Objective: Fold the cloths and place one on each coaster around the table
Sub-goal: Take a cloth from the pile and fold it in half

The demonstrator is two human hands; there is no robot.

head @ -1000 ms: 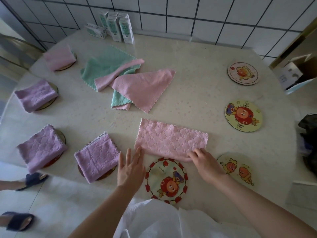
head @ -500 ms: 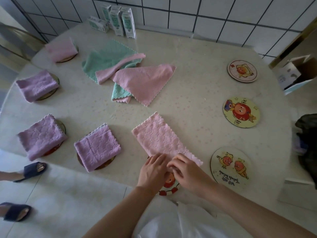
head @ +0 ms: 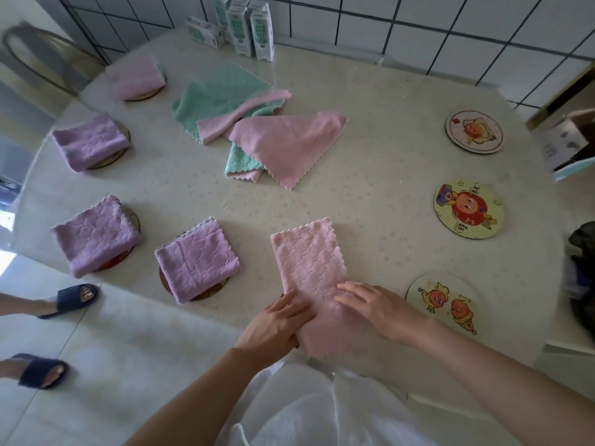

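Note:
A pink cloth [head: 310, 265], folded into a long strip, lies at the table's near edge and hides the coaster beneath it. My left hand [head: 273, 326] grips its near left edge. My right hand [head: 376, 305] rests flat on its near right part, fingers spread. Three purple folded cloths [head: 196, 257] [head: 93, 235] [head: 90, 141] and a pink one [head: 135, 77] sit on coasters along the left. Unfolded pink [head: 289, 140] and green [head: 219, 98] cloths lie heaped at the centre. Three bare cartoon coasters [head: 442, 304] [head: 468, 210] [head: 473, 132] line the right side.
Several small cartons [head: 248, 27] stand at the far edge against the tiled wall. A chair back [head: 42, 56] is at the far left. Another person's feet in dark slippers [head: 69, 299] are on the floor to the left. A box [head: 566, 146] sits off the table's right.
The pink strip has turned from lying across the table to pointing away from me, now covering the near coaster. Both hands have come together at its near end.

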